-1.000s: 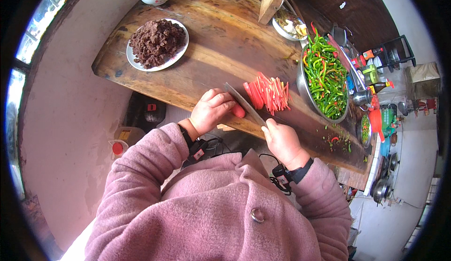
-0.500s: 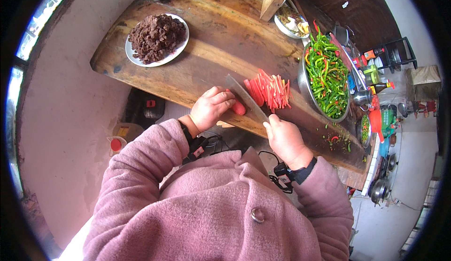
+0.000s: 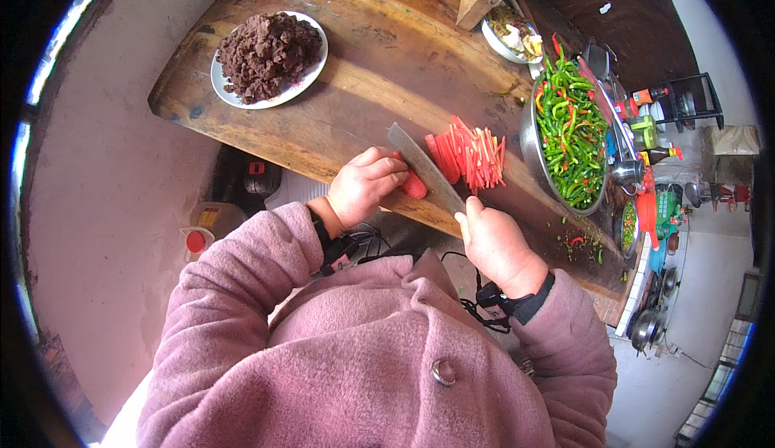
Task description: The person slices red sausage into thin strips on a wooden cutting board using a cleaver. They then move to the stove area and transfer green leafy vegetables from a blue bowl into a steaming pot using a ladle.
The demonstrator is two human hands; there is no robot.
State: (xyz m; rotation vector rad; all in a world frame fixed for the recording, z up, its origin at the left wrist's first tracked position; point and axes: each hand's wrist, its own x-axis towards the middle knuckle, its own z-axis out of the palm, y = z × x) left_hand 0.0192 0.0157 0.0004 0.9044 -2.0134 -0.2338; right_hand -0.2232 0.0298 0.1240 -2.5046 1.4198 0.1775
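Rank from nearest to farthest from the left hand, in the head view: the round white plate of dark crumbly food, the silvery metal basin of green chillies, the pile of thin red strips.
1. Pile of thin red strips: right of the left hand, beyond the grey metal blade.
2. White plate: ahead and left.
3. Metal basin: far right.

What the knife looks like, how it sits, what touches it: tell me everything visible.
The knife has a dull grey, metallic-looking blade with a blunt far end. It slants across the picture from upper left to lower right, above the wooden tabletop; the right hand grips and hides its handle. The blade stands between the red piece under the left hand and the red slices and strips. Whether it touches them or the wood cannot be told.
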